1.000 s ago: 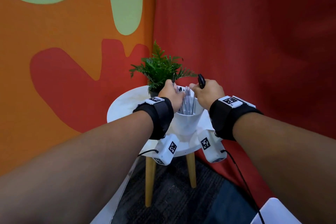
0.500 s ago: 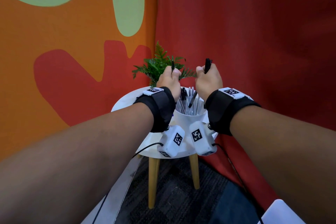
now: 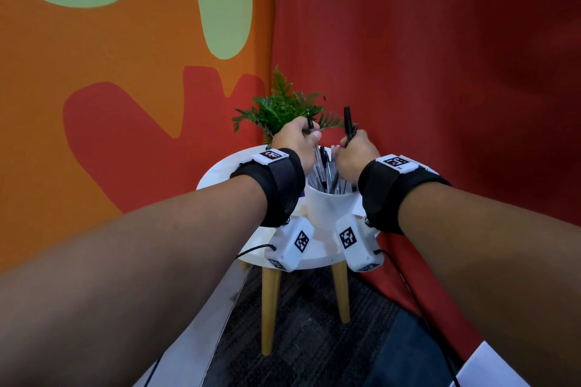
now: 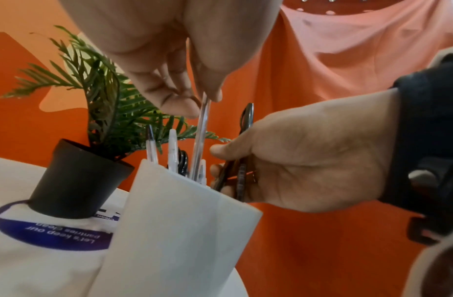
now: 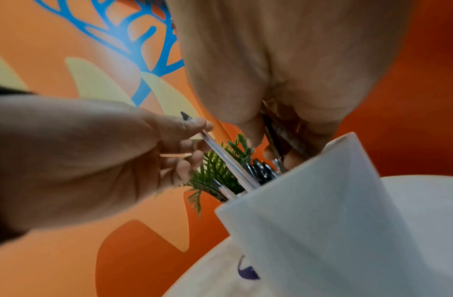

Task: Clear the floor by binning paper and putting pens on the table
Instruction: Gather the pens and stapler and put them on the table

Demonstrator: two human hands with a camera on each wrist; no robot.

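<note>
A white cup (image 3: 330,204) full of pens stands on the small round white table (image 3: 220,173). My left hand (image 3: 298,138) pinches a clear pen (image 4: 201,128) with a dark cap, its lower end inside the cup (image 4: 185,231). Beside it, my right hand (image 3: 353,151) grips dark pens (image 3: 347,122) upright over the cup, their lower ends at its rim (image 5: 291,144). The right wrist view shows the clear pen (image 5: 228,160) slanting into the cup (image 5: 334,221).
A small fern in a black pot (image 4: 75,180) stands on the table behind the cup, on a blue round sticker (image 4: 55,237). Orange and red walls meet right behind. The table has wooden legs (image 3: 270,308) on dark carpet. A white sheet (image 3: 490,367) shows at the bottom right.
Both hands first rose from the cup with their pens. Since half a second ago they have come back down towards the cup's mouth.
</note>
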